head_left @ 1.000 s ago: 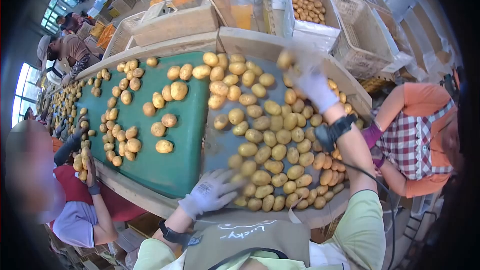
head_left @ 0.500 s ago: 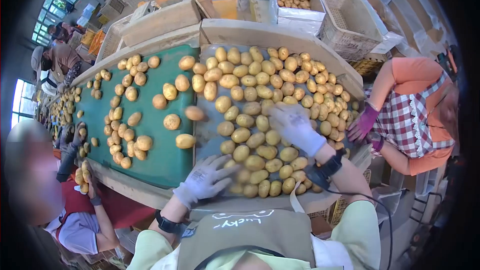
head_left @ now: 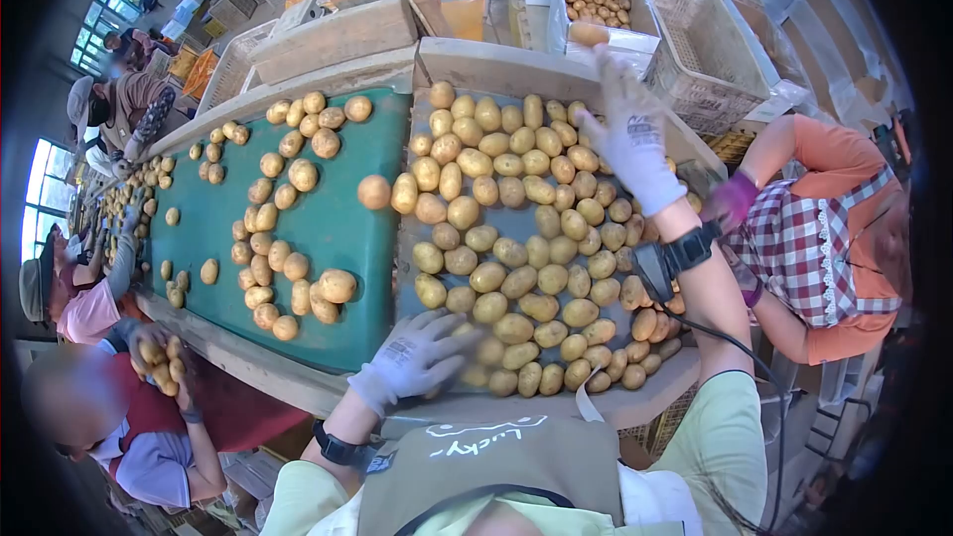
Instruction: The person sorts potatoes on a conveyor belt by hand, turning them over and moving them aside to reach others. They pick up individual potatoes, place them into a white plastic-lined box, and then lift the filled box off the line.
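Many yellow potatoes cover the grey sorting surface before me. My left hand, in a pale glove, lies with spread fingers at the near edge, its fingertips beside blurred potatoes. My right hand, gloved too, is raised over the far side of the surface with fingers apart. A single blurred potato is in the air just beyond its fingertips, in front of the white box that holds more potatoes.
A green belt carries potatoes at the left. A co-worker in a checked apron stands at the right with gloved hands by the surface. Other co-workers line the left side. Plastic crates stand beyond the wooden rim.
My right hand has moved from among the potatoes up and away toward the white box. My left hand has hardly moved. Potatoes on the green belt have shifted, and the co-worker's upper hand has lifted.
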`<state>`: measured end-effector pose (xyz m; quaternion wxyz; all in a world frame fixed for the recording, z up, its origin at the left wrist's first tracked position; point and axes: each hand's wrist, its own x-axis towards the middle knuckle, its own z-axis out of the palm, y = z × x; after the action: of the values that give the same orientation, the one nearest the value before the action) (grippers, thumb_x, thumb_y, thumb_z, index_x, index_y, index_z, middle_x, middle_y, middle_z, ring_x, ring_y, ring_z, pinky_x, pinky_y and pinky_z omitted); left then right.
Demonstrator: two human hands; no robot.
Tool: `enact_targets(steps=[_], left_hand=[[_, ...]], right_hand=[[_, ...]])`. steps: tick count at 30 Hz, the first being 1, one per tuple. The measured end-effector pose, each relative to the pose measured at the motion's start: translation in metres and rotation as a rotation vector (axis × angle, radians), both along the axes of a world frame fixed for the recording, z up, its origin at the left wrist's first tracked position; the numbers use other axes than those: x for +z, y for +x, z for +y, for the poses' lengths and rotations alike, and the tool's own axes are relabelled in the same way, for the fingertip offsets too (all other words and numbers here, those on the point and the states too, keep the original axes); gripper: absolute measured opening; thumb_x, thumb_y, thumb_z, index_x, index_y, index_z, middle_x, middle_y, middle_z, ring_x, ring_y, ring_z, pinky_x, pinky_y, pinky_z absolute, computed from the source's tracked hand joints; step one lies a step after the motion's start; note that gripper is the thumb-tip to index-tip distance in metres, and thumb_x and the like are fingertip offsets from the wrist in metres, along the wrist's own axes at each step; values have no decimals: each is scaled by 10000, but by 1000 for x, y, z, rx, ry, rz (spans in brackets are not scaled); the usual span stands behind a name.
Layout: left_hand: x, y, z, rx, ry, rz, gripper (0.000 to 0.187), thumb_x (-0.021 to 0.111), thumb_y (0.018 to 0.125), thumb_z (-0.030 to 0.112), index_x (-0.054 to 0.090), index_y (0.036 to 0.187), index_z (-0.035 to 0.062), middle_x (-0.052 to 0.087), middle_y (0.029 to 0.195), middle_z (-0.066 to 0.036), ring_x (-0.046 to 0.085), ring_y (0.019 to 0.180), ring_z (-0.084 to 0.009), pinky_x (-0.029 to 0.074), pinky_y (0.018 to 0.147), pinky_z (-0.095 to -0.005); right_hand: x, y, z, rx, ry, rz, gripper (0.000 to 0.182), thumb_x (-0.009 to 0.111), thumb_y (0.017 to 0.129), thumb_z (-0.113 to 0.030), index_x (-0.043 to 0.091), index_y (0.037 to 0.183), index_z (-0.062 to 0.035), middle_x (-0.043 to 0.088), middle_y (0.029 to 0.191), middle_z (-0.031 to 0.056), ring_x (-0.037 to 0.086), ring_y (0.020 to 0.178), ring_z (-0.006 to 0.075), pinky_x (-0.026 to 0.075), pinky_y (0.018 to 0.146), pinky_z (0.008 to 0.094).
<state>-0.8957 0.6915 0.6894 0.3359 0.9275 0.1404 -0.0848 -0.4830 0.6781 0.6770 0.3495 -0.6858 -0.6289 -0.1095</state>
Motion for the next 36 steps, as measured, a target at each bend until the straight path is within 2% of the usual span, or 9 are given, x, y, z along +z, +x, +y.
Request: enact_targets(steps=[1,3,5,12,14,19,23,25,36], left_hand=[[8,-10,10,7,-13,22,490,638,976,305,631,1454,196,594,1459,-178,556,1320,-407,433,1112,-515],[10,-15,12,-28,15,11,483,640,974,302,639,1444,195,593,1465,-179,556,1320,-408,424,1122,-514],[14,-16,16,-4,-28,9,473,639,976,299,645,1435,185,596,1459,-182,552,1318,-410,427,1119,-510],[24,-43,30,-16,-66,-28,470,640,977,291,644,1432,177,592,1457,-189,553,1312,-427,437,1126,-525],[27,-51,32,-63,10,-75,474,640,979,290,639,1438,171,584,1464,-194,551,1319,-431,438,1138,-525],[47,-57,42,-28,-4,-56,444,638,987,265,656,1415,151,598,1428,-197,555,1310,-423,453,1127,-510],[53,-69,51,106,-181,-126,228,676,953,185,777,1119,65,713,1159,-156,643,1171,-356,508,1043,-466],[59,-70,55,51,-157,-120,178,686,940,174,786,1012,46,734,1027,-122,671,1080,-337,525,989,-443],[72,-85,64,24,-166,-135,199,655,969,175,788,1031,41,728,998,-135,668,1053,-334,528,969,-445]], right_hand=[[18,-13,12,-43,84,-80,412,687,894,-167,635,1285,-47,732,981,157,708,943,356,576,782,465],[22,-75,-5,134,-823,61,458,670,931,-250,651,1361,-94,737,1115,190,711,981,376,570,859,497],[-45,-116,-41,428,-876,185,506,630,955,-354,624,1395,-105,710,1092,174,708,999,347,562,880,478],[-17,-156,-56,355,-448,369,535,755,831,-388,664,1277,-106,673,1059,152,669,950,377,530,869,518],[14,-141,-42,481,-280,-113,472,750,834,-348,653,1233,-115,692,996,108,690,966,338,526,924,462],[70,-85,14,-135,220,-25,206,638,861,-91,652,1066,-65,674,895,130,656,805,350,504,772,501],[45,-229,0,533,-826,-92,282,629,888,-135,676,1165,-160,711,943,127,707,847,309,533,767,489],[2,-279,-20,436,-462,-138,218,628,905,-218,670,1116,-182,698,852,105,698,777,306,502,744,490],[24,-285,1,495,-714,-85,204,632,934,-288,680,1094,-172,719,883,90,716,844,263,472,756,461]])
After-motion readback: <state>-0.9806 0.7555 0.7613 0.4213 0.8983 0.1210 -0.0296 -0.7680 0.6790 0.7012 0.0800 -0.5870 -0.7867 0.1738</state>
